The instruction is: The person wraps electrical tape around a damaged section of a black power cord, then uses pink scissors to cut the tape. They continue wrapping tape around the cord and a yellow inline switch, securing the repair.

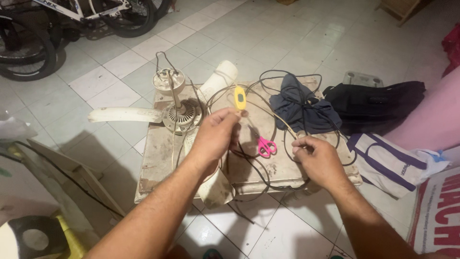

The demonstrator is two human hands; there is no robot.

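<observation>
Our left hand [214, 136] has its fingers pinched on a thin pale wire [268, 111] beside the yellow tester [239, 98]; right hand [317, 157] fingers are closed on the same wire above the table [158, 158]; pink scissors [266, 146] lie between; a white bag [390, 163] with purple stripes sits right, with a red-lettered white sign [438, 216] beyond it.

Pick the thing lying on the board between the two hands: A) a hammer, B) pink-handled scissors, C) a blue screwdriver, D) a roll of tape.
B: the pink-handled scissors lie on the worn board, between the left hand and the right hand, among black cables.
</observation>
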